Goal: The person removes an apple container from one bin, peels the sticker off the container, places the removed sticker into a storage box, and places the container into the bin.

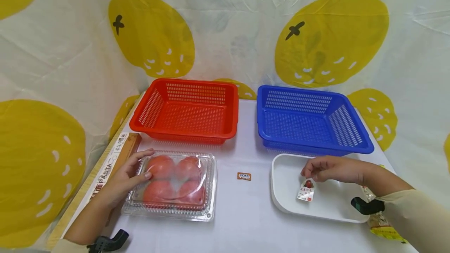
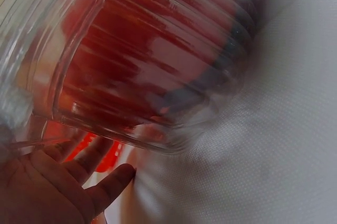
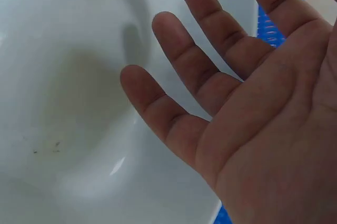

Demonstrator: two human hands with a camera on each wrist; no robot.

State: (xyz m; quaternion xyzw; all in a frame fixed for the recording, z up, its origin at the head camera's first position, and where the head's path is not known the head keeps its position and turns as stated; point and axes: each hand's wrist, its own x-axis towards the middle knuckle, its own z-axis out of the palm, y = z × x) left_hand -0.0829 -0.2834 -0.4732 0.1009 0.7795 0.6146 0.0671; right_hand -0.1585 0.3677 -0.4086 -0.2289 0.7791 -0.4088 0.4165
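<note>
L hand (image 1: 128,177) on clr ribbed plas. box (image 1: 211,186), R hand (image 1: 332,169) pinching flat pkt (image 1: 306,193)

White curtain (image 1: 228,22) with yellow fruit prints (image 1: 334,42) behind white-covered table (image 1: 242,214)

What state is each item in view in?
clear clamshell: closed, four tomatoes inside
left grip: touching clear clamshell
right grip: pinching printed packet
printed packet: held
white tray: upright
orange packet: lying flat
red basket: upright
blue basket: upright
pasta box: partly hidden
plastic bag: partly hidden
</note>
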